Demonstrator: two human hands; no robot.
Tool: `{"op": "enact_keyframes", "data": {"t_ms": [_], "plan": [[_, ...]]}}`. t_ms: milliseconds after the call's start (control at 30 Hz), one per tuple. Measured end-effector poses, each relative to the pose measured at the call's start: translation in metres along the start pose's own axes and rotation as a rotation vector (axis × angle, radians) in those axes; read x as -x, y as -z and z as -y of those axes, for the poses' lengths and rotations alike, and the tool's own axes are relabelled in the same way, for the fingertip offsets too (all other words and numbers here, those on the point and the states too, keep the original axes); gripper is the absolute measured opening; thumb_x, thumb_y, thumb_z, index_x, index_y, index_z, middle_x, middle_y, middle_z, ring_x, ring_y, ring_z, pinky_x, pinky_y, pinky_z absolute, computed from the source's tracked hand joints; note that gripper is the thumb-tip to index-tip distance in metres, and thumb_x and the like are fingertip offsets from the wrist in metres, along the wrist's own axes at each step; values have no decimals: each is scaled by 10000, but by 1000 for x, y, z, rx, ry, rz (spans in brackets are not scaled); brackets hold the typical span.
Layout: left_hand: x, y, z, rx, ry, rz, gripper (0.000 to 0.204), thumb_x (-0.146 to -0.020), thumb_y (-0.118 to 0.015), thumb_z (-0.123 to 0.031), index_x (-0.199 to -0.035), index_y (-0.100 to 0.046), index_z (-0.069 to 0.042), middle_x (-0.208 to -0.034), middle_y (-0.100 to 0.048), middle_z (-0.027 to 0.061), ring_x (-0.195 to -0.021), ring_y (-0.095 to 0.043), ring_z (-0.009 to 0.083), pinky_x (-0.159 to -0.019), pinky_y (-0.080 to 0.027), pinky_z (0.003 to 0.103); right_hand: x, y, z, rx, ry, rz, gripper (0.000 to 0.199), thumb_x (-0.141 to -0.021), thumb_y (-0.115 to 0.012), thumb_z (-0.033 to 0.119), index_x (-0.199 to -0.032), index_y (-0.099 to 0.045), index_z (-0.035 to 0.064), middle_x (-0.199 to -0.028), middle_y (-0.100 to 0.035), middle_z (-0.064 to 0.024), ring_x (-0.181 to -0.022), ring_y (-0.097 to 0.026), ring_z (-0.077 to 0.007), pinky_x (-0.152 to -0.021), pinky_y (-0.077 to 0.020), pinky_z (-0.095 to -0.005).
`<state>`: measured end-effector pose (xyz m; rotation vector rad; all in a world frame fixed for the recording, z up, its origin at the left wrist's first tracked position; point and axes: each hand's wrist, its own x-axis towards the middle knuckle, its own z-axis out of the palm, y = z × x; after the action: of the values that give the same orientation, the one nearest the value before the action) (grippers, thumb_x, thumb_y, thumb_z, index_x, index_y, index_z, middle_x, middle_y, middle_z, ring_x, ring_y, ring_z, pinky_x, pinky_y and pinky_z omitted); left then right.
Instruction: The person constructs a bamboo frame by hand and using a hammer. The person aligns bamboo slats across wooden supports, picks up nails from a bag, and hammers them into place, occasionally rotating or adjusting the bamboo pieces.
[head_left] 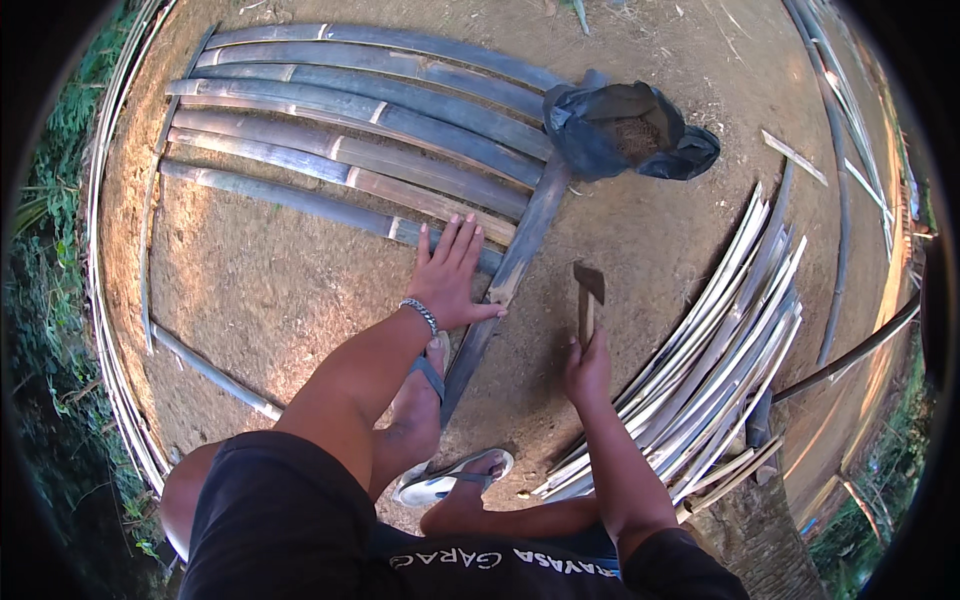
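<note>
Fingers spread, my left hand [450, 275] lies flat over the near right corner of a bamboo frame. Its fingers rest on the end of the nearest split bamboo slat [300, 200], and its thumb reaches across the bamboo crosspiece [535, 225]. My right hand [587, 370] is closed around the wooden handle of a small hatchet [590, 284], its dark, rusty head raised to the right of the crosspiece. Several slats run side by side from that crosspiece to a thin pole [165, 125] at the left. Beyond my hands, an open black plastic bag [580, 135] holds small brown pieces, perhaps nails.
A pile of split bamboo strips [700, 350] lies on the dirt ground to my right. Long poles [838, 200] stretch along the far right. My sandalled foot [425, 390] is beside the crosspiece. Green plants [55, 250] border the left edge.
</note>
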<state>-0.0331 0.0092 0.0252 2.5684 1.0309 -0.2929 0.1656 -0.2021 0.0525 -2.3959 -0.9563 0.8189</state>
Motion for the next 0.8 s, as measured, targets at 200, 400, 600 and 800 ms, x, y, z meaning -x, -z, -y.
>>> {"op": "enact_keyframes", "data": {"t_ms": [200,400,600,800], "plan": [[0,10,-7,1,14,54,1339,-747,-594,-883,-1642,-144,5,-1737,-83,162,-1613,-13,312,-1251,41,643,-12,7,-11,-97,-213,25,380,-986,-683,277,-1193,-562,-18,-1022,-689,-316,-962,-671,-502,-812,-519,-562],[13,34,21,-121,-214,194,1330,-748,-655,-835,-1639,-137,6,-1733,-56,197,-1613,0,333,-1267,37,604,-18,31,17,324,-222,245,586,-954,-656,534,-1150,-595,-15,-1011,-714,-287,-1005,-690,-465,-871,-536,-542],[88,181,103,-352,-276,688,1196,-825,-650,-776,-1624,-211,-1,-1711,-166,215,-1600,-130,327,-1289,-121,547,-43,48,22,513,-228,566,675,-923,-638,648,-1209,-706,41,-1208,-720,-203,-1147,-680,-388,-956,-537,-500],[202,252,154,-157,136,796,1106,-812,-739,-705,-1563,-375,21,-1576,-431,273,-1462,-428,407,-1235,-307,473,-48,76,57,548,-162,501,642,-923,-648,629,-1168,-730,41,-1183,-732,-201,-1132,-688,-388,-953,-539,-492]]}}
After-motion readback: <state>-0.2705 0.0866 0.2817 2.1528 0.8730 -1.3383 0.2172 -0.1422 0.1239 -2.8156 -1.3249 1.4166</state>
